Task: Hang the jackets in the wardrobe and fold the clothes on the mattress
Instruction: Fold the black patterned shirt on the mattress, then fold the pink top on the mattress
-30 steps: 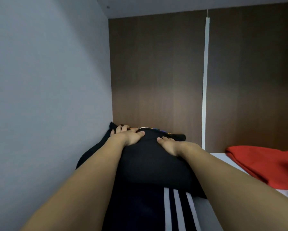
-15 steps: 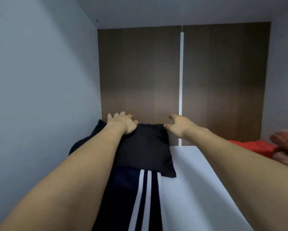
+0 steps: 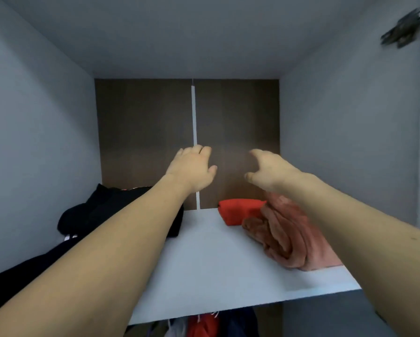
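Note:
I look into a wardrobe compartment with a white shelf (image 3: 218, 271). A stack of folded black clothes (image 3: 106, 210) lies at the shelf's back left, partly hidden by my left forearm. My left hand (image 3: 191, 170) hovers above the shelf's middle, fingers relaxed, holding nothing. My right hand (image 3: 268, 170) hovers beside it, fingers loosely curled and empty. A folded red garment (image 3: 240, 211) sits at the back right, with a salmon-pink cloth (image 3: 289, 234) bundled in front of it.
Grey side walls and a brown back panel with a white vertical strip (image 3: 194, 117) enclose the shelf. A metal door hinge (image 3: 401, 32) shows at the top right. Below the shelf edge hang garments, among them a red one (image 3: 202, 325).
Both hands have let go of the black clothes and lifted off towards the shelf's middle. The view has pulled back, showing the whole compartment and the pink cloth.

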